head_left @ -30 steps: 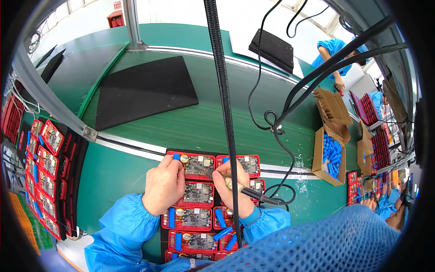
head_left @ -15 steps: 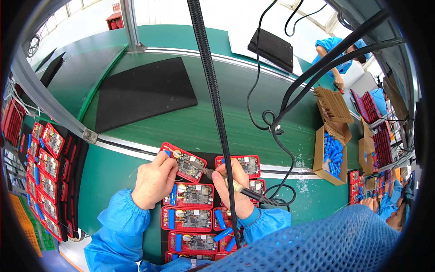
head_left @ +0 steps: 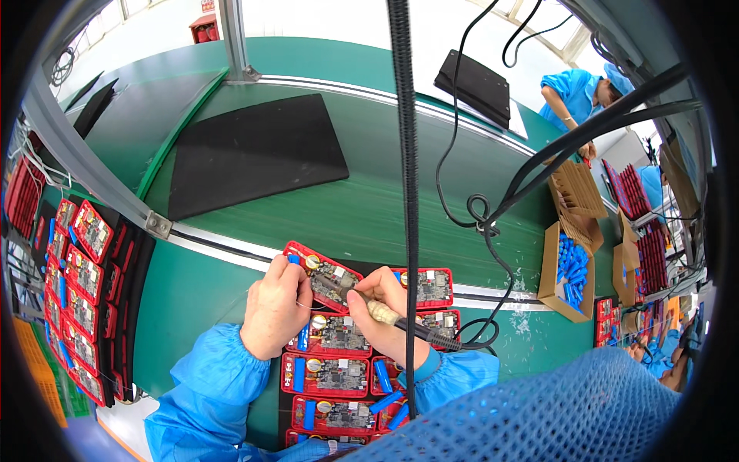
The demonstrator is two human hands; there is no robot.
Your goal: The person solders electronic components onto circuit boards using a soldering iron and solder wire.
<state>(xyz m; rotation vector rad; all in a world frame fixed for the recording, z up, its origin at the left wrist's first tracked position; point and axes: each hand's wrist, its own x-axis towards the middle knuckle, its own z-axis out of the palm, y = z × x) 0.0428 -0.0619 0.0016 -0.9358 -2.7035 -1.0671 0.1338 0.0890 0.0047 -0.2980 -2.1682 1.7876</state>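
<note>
A red case with a circuit board (head_left: 331, 269), a round cell and a small blue cell lies tilted at the far end of a group of similar cases. My left hand (head_left: 275, 312) is closed at its left end, fingers pinched around a thin wire (head_left: 233, 302) that trails to the left. My right hand (head_left: 382, 308) grips a soldering iron (head_left: 382, 312) like a pen. The iron's metal front reaches over the board; its exact tip is hard to make out. Under both hands sit several more red cases (head_left: 339, 375) with boards and blue cells.
Stacked trays of red cases (head_left: 83, 277) stand at the left. Cardboard boxes, one holding blue cells (head_left: 572, 269), stand at the right. A black board (head_left: 254, 154) lies beyond a metal rail. A dark cable (head_left: 406, 154) hangs before me. Co-workers (head_left: 573, 96) are at the right.
The whole view has shifted, so the scene appears slightly further right. The soldering iron's front end has moved further over the board; my left hand stays at the case's left end.
</note>
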